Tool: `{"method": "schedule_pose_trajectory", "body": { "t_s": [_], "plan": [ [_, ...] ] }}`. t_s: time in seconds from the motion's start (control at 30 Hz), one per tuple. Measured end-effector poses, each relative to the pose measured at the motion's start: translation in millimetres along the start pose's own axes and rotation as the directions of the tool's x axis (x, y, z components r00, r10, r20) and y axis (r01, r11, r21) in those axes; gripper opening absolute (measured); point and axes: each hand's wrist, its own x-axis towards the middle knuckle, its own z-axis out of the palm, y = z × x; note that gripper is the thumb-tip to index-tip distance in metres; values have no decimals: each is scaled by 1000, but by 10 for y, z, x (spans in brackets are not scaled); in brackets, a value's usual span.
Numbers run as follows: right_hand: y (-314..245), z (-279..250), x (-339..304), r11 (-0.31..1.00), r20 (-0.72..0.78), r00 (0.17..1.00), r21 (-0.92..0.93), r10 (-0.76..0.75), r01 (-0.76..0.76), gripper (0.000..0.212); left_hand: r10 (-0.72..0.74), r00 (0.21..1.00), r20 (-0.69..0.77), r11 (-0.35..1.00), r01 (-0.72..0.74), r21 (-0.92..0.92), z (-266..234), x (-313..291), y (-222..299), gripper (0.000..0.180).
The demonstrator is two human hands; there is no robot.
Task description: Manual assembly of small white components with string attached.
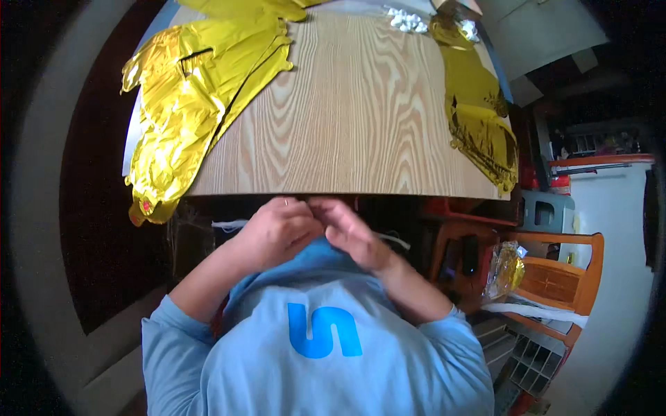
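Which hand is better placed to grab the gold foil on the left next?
Probably the left hand: it is nearer that foil. The right hand is farther away, on the left hand's other side.

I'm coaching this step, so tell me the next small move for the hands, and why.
Probably raise the left hand and right hand over the near edge of the table: they are close together on the person's side of it, fingertips partly hidden, while the gold foil at the left lies on the table, touched by neither.
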Motion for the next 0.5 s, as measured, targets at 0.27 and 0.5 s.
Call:
{"method": "schedule_pose_trajectory", "body": {
  "t_s": [0.27,0.5],
  "plan": [
    [-696,238,-15,706,77,945,-647,-317,289,15,-171,985,24,975,172,-140,-650,98,290,7],
    [-574,299,-16,423,355,846,-747,-398,512,8,-572,803,-167,104,-132,-986,-377,173,472,12]
  ]
}}
